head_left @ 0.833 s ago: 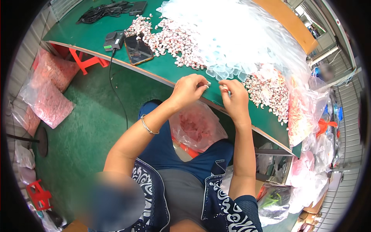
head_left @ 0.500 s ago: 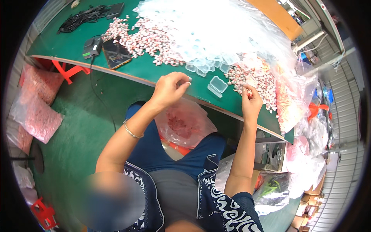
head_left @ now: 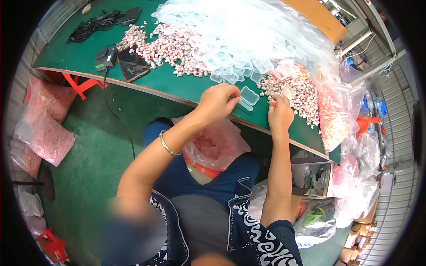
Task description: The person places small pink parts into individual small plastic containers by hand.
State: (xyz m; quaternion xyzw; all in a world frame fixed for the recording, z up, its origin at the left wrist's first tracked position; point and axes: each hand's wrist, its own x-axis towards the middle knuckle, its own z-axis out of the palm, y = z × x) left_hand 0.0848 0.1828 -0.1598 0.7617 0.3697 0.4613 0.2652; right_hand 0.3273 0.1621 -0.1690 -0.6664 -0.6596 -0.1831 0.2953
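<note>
Left hand (head_left: pixel 218 102) curled at the near edge of the green tabletop (head_left: pixel 177 86), fingers closed round a small clear plastic case (head_left: pixel 245 104) that pokes out past the fingertips. Right hand (head_left: pixel 279 114) just beside it, thumb and forefinger pinched on a small pink-and-white piece (head_left: pixel 273 102); too small to tell more than colour. Directly beyond the right hand, a heap of the same pink-and-white pieces (head_left: pixel 298 91); beyond the left hand, a loose spread of empty clear cases (head_left: pixel 230 66) under a big clear bag (head_left: pixel 248 26). Another open case (head_left: pixel 249 95) lying flat between the two hands. Below the left wrist, in the lap, a clear bag of pink contents (head_left: pixel 213 146).

Likely step: putting the piece into the held case. To do it well:

- Keep the case steady and its open side turned toward the right hand; hard to tell from here whether the lid is open.
- Bring the piece over in a short straight path, the hands already near each other.
- Hold the pinch light but sure; a slip so close to the tabletop edge could drop the piece to the floor or lap.
- Work slightly further in over the tabletop, away from the edge.
- Avoid nudging the heap beyond the right hand with the knuckles.
</note>
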